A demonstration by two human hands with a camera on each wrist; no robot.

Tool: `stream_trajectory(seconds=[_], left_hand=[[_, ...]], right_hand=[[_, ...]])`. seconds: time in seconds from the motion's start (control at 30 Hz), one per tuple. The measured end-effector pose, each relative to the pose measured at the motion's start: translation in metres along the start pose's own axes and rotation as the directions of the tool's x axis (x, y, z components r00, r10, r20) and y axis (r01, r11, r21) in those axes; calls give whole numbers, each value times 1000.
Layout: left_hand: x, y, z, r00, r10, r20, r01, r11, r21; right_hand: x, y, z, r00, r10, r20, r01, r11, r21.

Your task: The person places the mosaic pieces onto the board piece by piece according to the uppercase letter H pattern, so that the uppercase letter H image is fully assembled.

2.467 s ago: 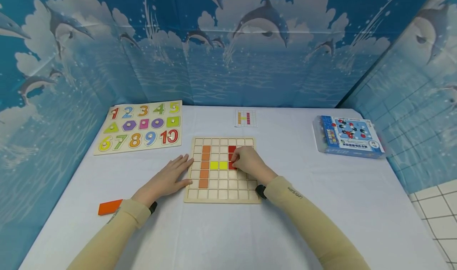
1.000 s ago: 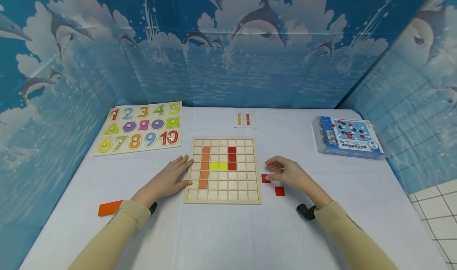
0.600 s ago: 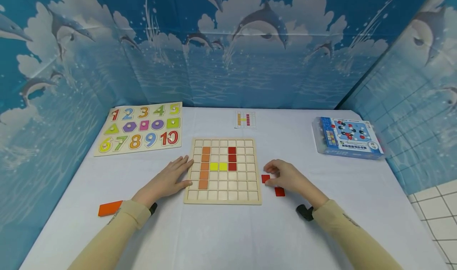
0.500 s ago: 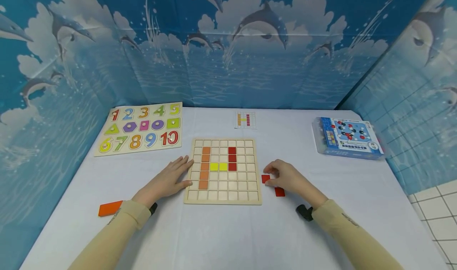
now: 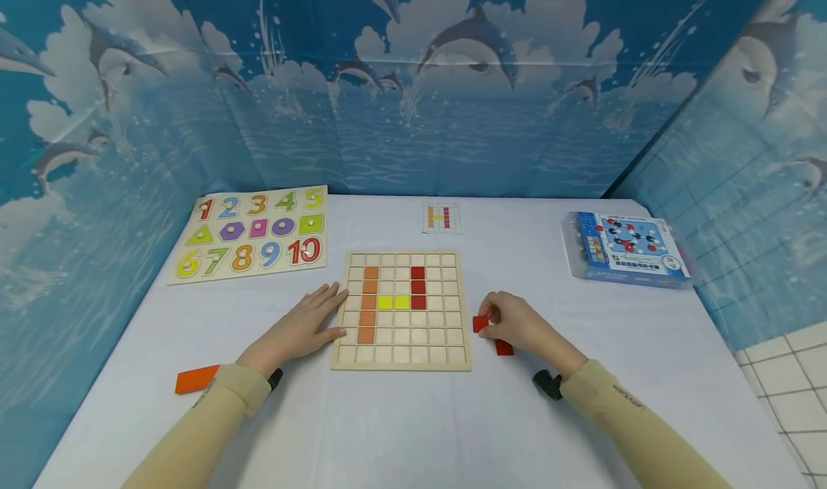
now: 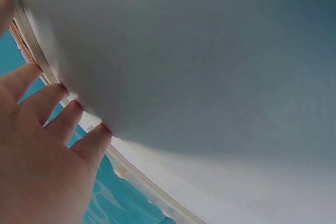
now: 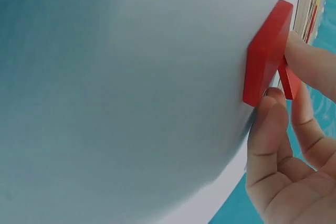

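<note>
My left hand [image 5: 299,324] lies with its fingers spread, fingertips at the left edge of a wooden grid board [image 5: 400,357]. On the board stands a column of orange tiles [image 5: 367,318], a pair of yellow tiles [image 5: 393,302] and a column of red tiles [image 5: 418,288]. Right of the board, my right hand [image 5: 522,325] pinches a small red tile [image 7: 289,81] between thumb and finger. Another red tile [image 5: 504,347] lies just below that hand on the white cloth and looms large in the right wrist view.
A pattern card [image 5: 453,218] lies behind the board. At back left is a number-and-shape puzzle [image 5: 271,230]; at back right, a boxed molecule set [image 5: 629,250]. A flat orange piece [image 5: 196,379] sits beside the left sleeve. A dolphin-print curtain [image 5: 413,130] surrounds the table.
The right hand has left the red column on the board and come out to the loose red tiles at the right, now closing on one. The left hand has stayed put.
</note>
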State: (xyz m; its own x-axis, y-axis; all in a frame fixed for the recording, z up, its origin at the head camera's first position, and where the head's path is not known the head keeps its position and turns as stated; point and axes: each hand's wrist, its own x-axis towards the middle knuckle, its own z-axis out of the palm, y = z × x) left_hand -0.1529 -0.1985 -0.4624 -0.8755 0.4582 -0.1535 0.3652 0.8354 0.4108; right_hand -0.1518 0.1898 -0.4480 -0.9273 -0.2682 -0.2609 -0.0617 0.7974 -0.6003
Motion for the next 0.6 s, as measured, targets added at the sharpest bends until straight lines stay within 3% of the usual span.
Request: stream_trajectory(seconds=[0.33,0.6], left_hand=[[-2,-1,1,1000,6,-7,-6,1000,5],[-2,-2,1,1000,7,-8,-7,1000,5]], right_hand=[[-2,-6,-9,998,44,45,-47,996,72],[6,-21,-19,1000,6,-23,-2,987,158]])
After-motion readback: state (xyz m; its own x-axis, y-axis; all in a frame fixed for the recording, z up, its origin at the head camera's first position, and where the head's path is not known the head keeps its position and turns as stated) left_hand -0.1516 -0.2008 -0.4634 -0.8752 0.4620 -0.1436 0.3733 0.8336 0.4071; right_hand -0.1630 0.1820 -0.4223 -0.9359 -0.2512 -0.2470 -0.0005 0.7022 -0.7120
